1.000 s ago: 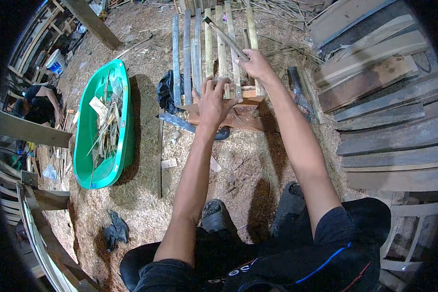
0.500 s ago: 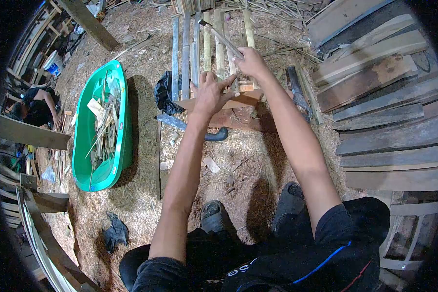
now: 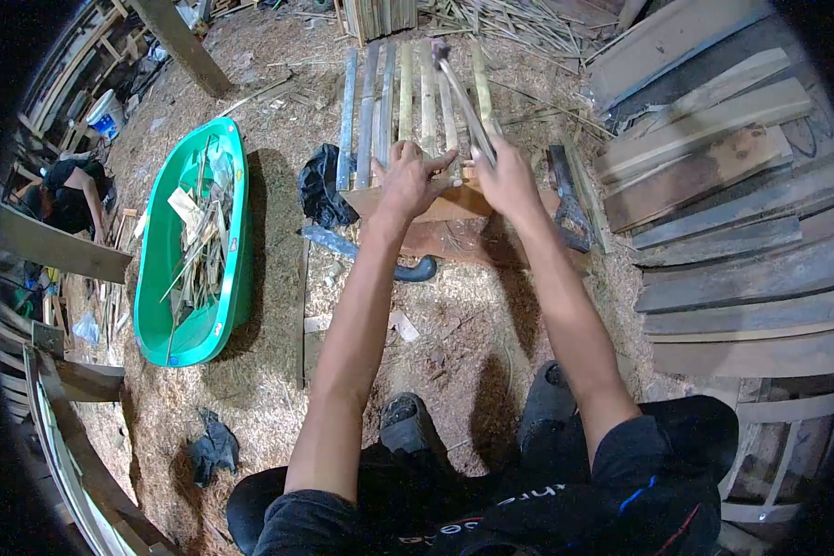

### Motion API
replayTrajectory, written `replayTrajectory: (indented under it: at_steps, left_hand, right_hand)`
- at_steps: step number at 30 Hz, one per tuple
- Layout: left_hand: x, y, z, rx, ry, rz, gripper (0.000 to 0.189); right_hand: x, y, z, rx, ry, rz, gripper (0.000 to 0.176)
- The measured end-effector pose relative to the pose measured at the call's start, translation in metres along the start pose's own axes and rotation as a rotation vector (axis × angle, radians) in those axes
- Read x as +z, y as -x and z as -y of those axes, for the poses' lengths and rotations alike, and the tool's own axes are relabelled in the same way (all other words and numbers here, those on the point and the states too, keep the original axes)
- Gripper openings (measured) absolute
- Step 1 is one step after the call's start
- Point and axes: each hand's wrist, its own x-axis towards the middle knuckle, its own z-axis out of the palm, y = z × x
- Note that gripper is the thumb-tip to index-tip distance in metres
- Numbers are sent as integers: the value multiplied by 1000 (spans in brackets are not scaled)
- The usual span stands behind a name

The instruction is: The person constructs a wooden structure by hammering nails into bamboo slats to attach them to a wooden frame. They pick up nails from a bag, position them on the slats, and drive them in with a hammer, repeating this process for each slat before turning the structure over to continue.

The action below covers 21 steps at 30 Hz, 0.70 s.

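Observation:
My right hand (image 3: 507, 176) is closed round the handle of a hammer (image 3: 468, 104), whose head points away from me and looks blurred. To its left, my left hand (image 3: 408, 183) grips the near end of a wooden slat (image 3: 429, 102), thumb and forefinger reaching to the right. Whether a nail is between those fingers I cannot make out. Several slats lie side by side, their near ends on an upright board (image 3: 440, 204) that forms a frame edge. A reddish wooden block (image 3: 449, 241) lies on the ground just below that board.
A green tub (image 3: 234, 222) of wood scraps stands at left. A handsaw (image 3: 570, 208) lies right of the frame, and a dark curved handle (image 3: 415, 270) lies nearer me. Planks (image 3: 741, 250) line the right side. Another person (image 3: 69, 195) crouches at far left.
The hammer has swung more upright, its head moving right, and my right hand has come lower and slightly right. My left hand stays at the slat ends while the view shifts slightly.

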Motion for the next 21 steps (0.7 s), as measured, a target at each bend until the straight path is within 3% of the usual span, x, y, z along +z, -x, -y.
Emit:
replayTrajectory:
  at_steps: [2,5,7,9,12,21]
  left_hand:
    - [2,-8,4,-2,8,-1,47]
    - [1,-21,7,-15,65,34,48]
    - [8,-28,12,25,12,-38,50]
    - [11,-27,12,50,-32,-93,52]
    - [3,-30,8,-28,68,65,52]
    - [9,-25,15,-24,98,17,51]
  right_hand:
    - [-4,29,2,64,-67,6,37]
    - [-17,61,6,-5,-45,13,39]
    - [-35,74,23,55,-7,19,39]
    - [-43,80,24,91,-2,45,40]
    - [-52,81,12,74,-10,95,41]
    - [-77,100,31,17,73,152,45]
